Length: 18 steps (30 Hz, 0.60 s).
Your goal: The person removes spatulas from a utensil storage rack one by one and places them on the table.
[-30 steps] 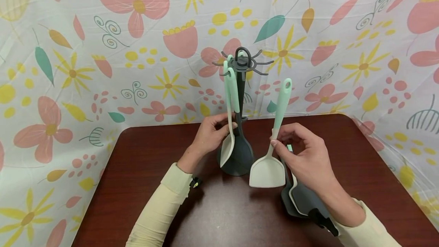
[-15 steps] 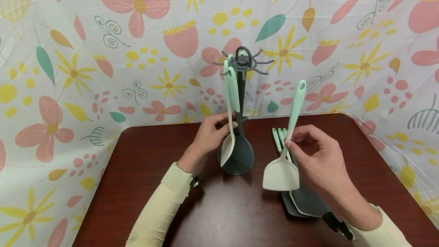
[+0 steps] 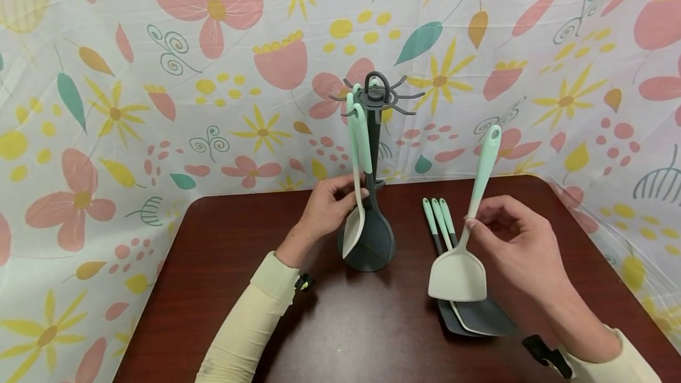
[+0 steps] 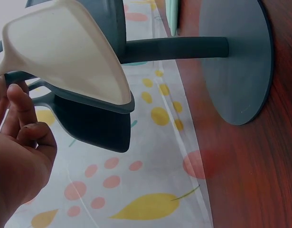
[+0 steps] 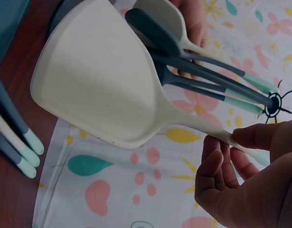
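Observation:
My right hand pinches a cream turner by the lower part of its mint-ended handle. The wide head hangs downward, over the pile of utensils in the head view. My left hand is at the dark utensil stand, fingers curled around the necks of utensils hanging there. Among these are a cream spatula and a dark spatula; part of the grip is hidden behind them. Several spokes on the stand's right side carry nothing.
Right of the stand, several mint-handled utensils lie together on the dark red table, including a dark turner head. Behind the table hangs a flower-print cloth.
My right hand has carried the cream turner to the right and slightly down, away from the stand, uncovering the handles of the lying utensils. My left hand has stayed put.

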{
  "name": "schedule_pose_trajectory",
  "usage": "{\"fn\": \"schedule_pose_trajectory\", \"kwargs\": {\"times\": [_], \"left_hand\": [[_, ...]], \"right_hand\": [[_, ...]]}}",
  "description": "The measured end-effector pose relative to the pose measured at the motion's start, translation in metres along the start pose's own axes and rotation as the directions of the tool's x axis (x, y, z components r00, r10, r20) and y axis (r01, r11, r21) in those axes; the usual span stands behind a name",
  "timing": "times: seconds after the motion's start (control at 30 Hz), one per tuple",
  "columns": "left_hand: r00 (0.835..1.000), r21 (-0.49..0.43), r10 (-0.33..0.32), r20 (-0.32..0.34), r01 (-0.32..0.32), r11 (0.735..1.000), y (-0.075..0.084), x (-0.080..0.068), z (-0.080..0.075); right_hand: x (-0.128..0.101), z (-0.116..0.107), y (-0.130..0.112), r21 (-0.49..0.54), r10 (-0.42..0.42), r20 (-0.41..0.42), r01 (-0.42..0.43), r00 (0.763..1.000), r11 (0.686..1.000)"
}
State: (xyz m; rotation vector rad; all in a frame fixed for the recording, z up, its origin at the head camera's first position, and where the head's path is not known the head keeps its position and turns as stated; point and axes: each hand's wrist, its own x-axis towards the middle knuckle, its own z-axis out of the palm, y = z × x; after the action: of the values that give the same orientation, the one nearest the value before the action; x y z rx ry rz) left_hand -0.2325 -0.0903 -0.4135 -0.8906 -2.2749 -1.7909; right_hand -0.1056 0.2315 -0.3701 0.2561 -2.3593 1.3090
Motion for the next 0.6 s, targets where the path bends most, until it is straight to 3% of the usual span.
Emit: {"fn": "schedule_pose_trajectory", "kwargs": {"times": [0.37,0.6], "left_hand": [[1.0,-0.019,-0.01,-0.009,0.01,1.0,0.0,-0.001,0.001],[1.0,-0.016,-0.023,-0.007,0.023,1.0,0.001,-0.001,0.001]], "right_hand": [[-0.001,-0.008,0.014,-0.006,0.032,0.001,-0.032,0.999,0.999],[0.001,-0.014,0.026,0.005,0.111,0.014,-0.111,0.994,0.994]]}}
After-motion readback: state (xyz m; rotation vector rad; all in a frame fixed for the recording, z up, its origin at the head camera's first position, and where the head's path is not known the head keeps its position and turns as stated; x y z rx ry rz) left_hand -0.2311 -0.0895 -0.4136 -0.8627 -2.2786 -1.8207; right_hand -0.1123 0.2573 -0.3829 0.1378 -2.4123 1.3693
